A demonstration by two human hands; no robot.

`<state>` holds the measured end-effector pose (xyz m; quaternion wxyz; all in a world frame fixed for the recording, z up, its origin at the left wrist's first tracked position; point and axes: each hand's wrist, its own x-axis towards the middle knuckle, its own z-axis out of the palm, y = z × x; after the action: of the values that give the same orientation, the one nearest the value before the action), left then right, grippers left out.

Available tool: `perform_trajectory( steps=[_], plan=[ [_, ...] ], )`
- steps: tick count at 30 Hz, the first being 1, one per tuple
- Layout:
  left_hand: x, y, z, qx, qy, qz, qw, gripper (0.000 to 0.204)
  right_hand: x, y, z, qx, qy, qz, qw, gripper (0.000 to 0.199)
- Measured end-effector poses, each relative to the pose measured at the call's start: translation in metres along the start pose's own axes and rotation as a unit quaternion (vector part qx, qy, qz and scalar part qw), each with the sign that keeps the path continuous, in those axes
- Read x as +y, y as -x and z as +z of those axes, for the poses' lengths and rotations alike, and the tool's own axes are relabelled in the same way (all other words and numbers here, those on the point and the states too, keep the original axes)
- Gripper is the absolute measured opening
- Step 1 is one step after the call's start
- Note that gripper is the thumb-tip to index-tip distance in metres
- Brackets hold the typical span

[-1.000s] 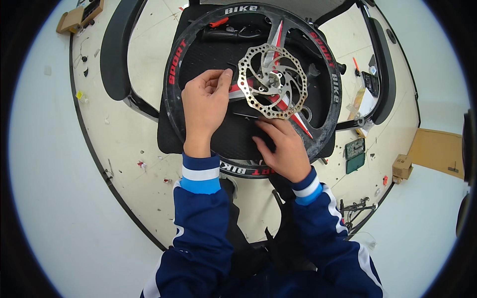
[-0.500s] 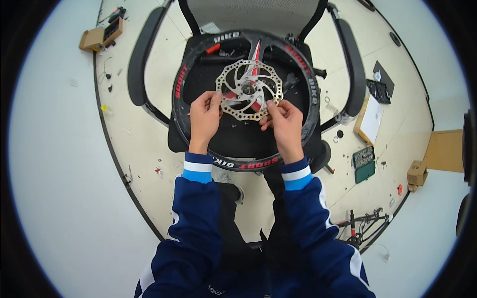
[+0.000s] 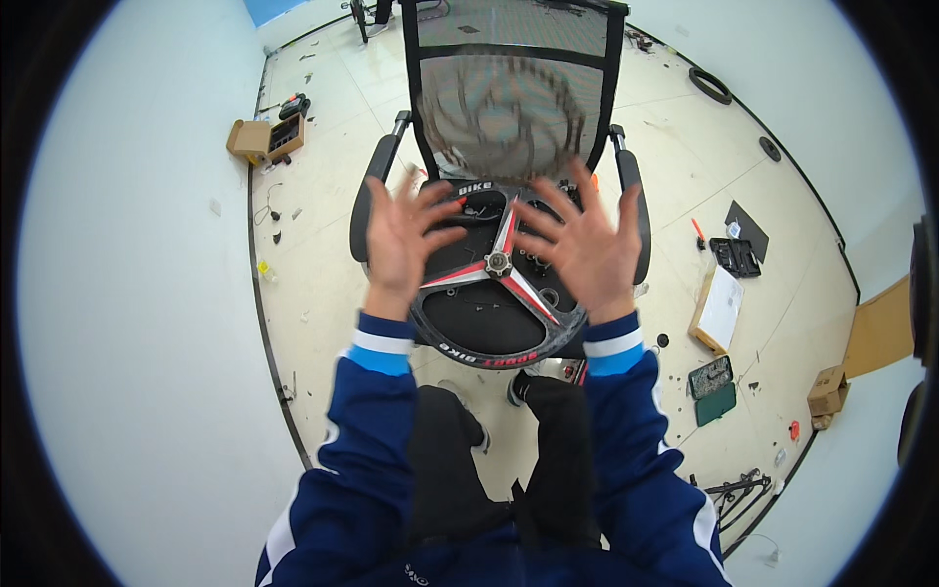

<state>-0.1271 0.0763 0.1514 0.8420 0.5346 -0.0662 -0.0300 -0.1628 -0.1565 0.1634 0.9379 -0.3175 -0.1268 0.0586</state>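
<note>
Office chair [image 3: 509, 27] ahead of both hands, mesh back past the fingertips. Three-spoke wheel [image 3: 499, 263] flat on its seat, hub between the hands; rim carries bold white and red lettering, partly covered. Brake rotor [image 3: 504, 117] motion-blurred in front of the mesh, beyond the fingertips, no marking readable; can't tell if right fingertips touch it. Left hand [image 3: 399, 240] and right hand [image 3: 587, 240] wide open, fingers spread, gripping nothing. Small screws [image 3: 479, 307] on seat, between and below hands.
</note>
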Motion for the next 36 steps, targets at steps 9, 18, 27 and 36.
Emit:
perform_trajectory(
  steps=[9,18,27,36],
  plan=[
    [-0.146,0.008,-0.032,0.142,0.191,-0.091,0.967,0.039,0.147,0.025,-0.115,0.24,0.335,-0.1,0.906,0.013],
    [-0.164,-0.028,-0.04,0.113,0.066,-0.048,0.99,0.032,0.142,-0.008,-0.118,0.24,0.375,-0.145,0.884,0.026],
    [-0.209,-0.039,-0.045,0.18,-0.08,-0.071,0.978,0.028,0.157,-0.014,-0.158,0.246,0.528,-0.164,0.796,0.031],
    [-0.201,-0.05,-0.065,0.126,-0.173,-0.038,0.976,0.03,0.157,-0.017,-0.174,0.227,0.457,-0.089,0.855,0.032]
  ],
)
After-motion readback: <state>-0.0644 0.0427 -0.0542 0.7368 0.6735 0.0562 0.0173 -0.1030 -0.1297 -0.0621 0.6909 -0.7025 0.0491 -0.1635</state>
